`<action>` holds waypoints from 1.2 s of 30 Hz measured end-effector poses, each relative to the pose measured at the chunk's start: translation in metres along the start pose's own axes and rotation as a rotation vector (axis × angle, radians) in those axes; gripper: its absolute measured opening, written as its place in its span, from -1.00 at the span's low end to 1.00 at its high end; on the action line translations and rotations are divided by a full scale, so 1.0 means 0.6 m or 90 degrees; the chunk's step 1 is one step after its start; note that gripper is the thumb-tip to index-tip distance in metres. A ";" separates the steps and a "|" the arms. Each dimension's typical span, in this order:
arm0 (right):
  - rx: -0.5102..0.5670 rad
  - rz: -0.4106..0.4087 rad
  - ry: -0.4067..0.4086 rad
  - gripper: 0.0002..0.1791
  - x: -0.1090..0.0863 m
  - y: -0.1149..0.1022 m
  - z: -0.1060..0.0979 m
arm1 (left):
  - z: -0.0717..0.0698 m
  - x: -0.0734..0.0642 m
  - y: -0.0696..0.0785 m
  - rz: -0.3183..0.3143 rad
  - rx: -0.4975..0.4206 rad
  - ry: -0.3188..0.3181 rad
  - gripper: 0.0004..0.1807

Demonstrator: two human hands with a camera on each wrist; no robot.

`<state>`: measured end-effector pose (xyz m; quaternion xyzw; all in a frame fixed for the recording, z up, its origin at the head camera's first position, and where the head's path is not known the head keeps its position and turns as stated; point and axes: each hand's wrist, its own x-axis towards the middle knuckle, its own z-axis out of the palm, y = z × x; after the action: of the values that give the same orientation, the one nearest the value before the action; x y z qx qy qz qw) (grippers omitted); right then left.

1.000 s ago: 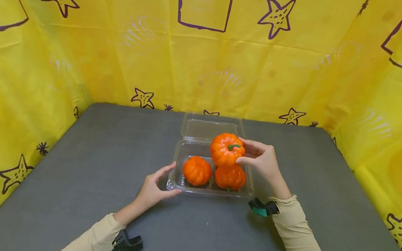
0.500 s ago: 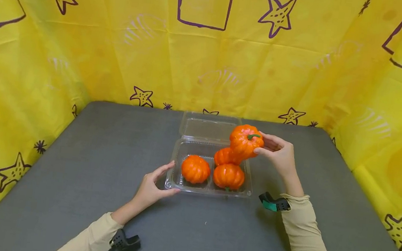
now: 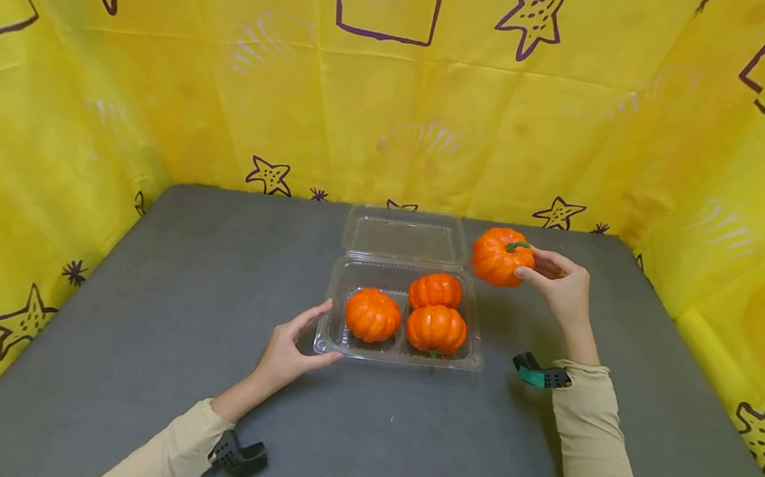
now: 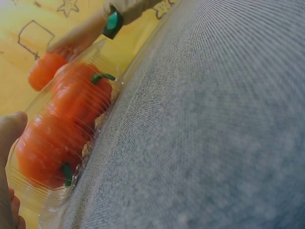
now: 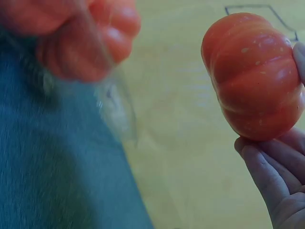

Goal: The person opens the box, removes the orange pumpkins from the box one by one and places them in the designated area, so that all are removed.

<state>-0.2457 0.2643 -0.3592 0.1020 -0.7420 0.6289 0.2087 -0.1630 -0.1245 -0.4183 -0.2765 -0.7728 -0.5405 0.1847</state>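
Note:
A small orange pumpkin with a green stem [image 3: 497, 258] is in my right hand [image 3: 566, 291], pinched between thumb and fingers, raised beyond the container's right side. The clear plastic container [image 3: 398, 360] lies with its lid [image 3: 404, 238] folded back. In its left compartment sits one pumpkin [image 3: 372, 316]; the right compartment holds a rear pumpkin [image 3: 435, 289] and a front pumpkin [image 3: 437, 330]. My left hand [image 3: 286, 355] touches the container's front left corner, thumb and fingers spread along its edges. The right wrist view shows the held pumpkin [image 5: 255, 76] up close.
A grey tabletop [image 3: 386, 451] surrounds the container. Yellow cloth [image 3: 369, 111] with drawn starfish encloses the back and sides. Each wrist carries a black camera mount, the left mount [image 3: 239, 456] and the right mount [image 3: 540, 371].
My right hand has carried the pumpkin from above the right compartment rightward and back, past the container's side. The rear right pumpkin has come into full view. The left hand has stayed put.

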 end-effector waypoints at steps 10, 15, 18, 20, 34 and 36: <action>-0.119 0.078 0.020 -0.59 0.014 0.104 -0.040 | 0.001 0.000 0.001 0.011 -0.005 0.002 -0.26; -0.173 0.119 0.035 -0.48 0.001 0.080 -0.035 | 0.003 0.000 0.003 0.010 -0.008 0.001 -0.28; -0.181 0.135 0.024 -0.45 -0.004 0.074 -0.034 | 0.002 -0.001 0.004 0.010 -0.003 0.001 -0.28; -0.176 0.141 0.015 -0.44 -0.007 0.078 -0.034 | 0.001 -0.001 0.004 0.012 0.000 0.002 -0.28; -0.220 0.162 -0.014 -0.44 -0.016 0.114 -0.035 | -0.001 -0.001 0.013 0.016 0.018 0.001 -0.28; -0.228 0.163 -0.018 -0.44 -0.015 0.115 -0.035 | -0.002 -0.002 0.014 0.014 0.019 0.002 -0.28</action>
<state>-0.2627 0.2966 -0.4222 -0.0233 -0.8515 0.5070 0.1316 -0.1571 -0.1237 -0.4125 -0.2816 -0.7774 -0.5273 0.1957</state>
